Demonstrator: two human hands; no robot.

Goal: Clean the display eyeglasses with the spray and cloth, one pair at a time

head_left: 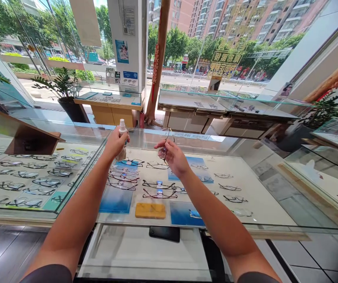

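My left hand (116, 142) is closed around a small white spray bottle (122, 126), held upright with its nozzle on top above the glass counter. To its right, my right hand (176, 158) pinches a pair of eyeglasses (162, 152) with thin frames. One lens hangs below my fingers, and a thin part of the frame sticks up above them. The two hands are apart, with the bottle and the eyeglasses not touching. Below them, several pairs of glasses (159, 188) lie in rows inside the display case (263, 204).
A yellow case (150, 210) lies near the counter's front edge. Below it, a black phone (164, 234) rests in an open white drawer (145, 259). A wooden-topped stand (33, 137) is on the left. Other display cases (192, 103) and a potted plant (68, 94) stand by the windows.
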